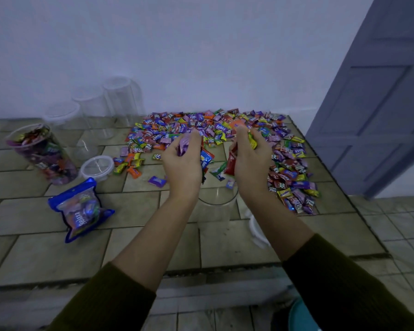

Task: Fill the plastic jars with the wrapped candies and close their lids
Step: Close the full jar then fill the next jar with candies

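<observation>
Filling step: left hand (182, 163) and right hand (249, 163) each clutch wrapped candies (184, 145) by the near open jar (216, 203). Next, I'd judge, they drop them inside.

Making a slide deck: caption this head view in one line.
Left hand and right hand hold fistfuls of wrapped candies over an open clear jar on the tiled table.

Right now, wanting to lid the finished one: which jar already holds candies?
The jar at far left, above the blue bag: packed with wrappers. The three jars behind it and the near jar look empty.
</observation>
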